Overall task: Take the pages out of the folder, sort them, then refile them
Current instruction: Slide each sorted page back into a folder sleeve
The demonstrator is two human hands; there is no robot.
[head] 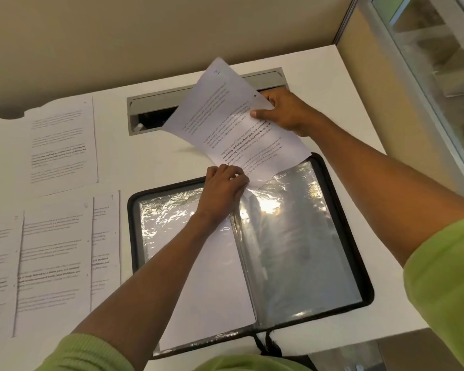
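Observation:
A black zip folder [340, 210] lies open on the white desk, its clear plastic sleeves shining. My right hand [284, 113] grips the upper right edge of a printed page [225, 124] that sticks up out of the top of the right sleeve [292, 236], its lower corner still inside. My left hand [223, 188] rests on the folder's top edge at the spine, fingers curled and pinching the sleeve's opening beside the page. A blank white sheet [209, 277] fills the left sleeve, partly hidden by my left forearm.
Several printed pages lie spread on the desk at left: one at the upper left [65, 145], and overlapping ones below [54, 263]. A grey cable tray [156, 103] is set into the desk behind the folder. The desk's right edge [364, 108] meets a partition.

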